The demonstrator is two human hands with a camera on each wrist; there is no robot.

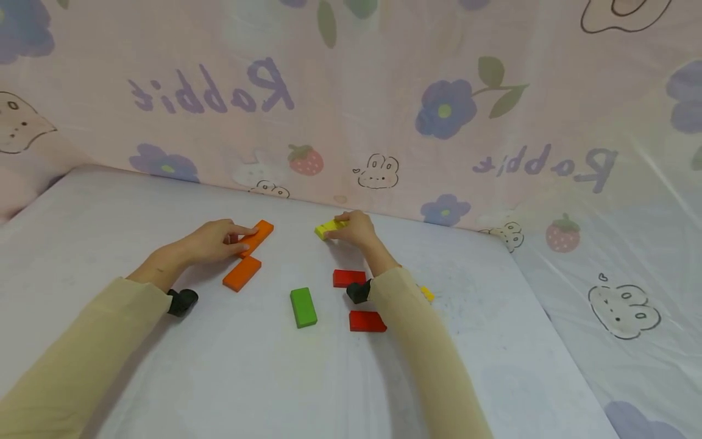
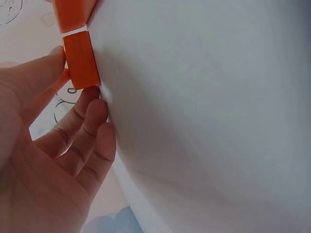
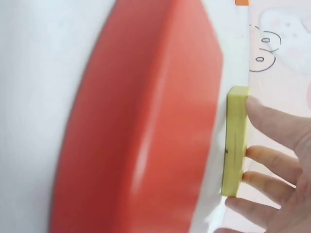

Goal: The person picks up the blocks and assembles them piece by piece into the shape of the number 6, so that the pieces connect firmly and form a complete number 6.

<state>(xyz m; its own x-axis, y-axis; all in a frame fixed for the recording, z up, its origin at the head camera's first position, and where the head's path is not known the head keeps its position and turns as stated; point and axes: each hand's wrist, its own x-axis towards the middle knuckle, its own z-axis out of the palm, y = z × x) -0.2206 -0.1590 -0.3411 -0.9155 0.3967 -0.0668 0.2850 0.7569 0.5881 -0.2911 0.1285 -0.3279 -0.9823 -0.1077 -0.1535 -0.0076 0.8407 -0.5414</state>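
Note:
My left hand point(image 1: 211, 241) holds an orange block point(image 1: 261, 232) by its near end, at the left of the white surface. In the left wrist view, its thumb and fingers lie around the end of this orange block point(image 2: 81, 60). A second orange block point(image 1: 242, 273) lies just nearer, almost touching it. Toward the back, my right hand point(image 1: 359, 230) grips a yellow block point(image 1: 325, 230), partly covered by its fingers. In the right wrist view, thumb and fingertips are spread along the yellow block point(image 3: 235, 141).
A green block point(image 1: 303, 307) lies at the middle front. Two red blocks, one farther point(image 1: 348, 278) and one nearer point(image 1: 366, 321), lie by the right forearm. A yellow piece point(image 1: 427, 294) shows partly behind that sleeve. A printed rabbit curtain point(image 1: 351, 122) rises behind the surface.

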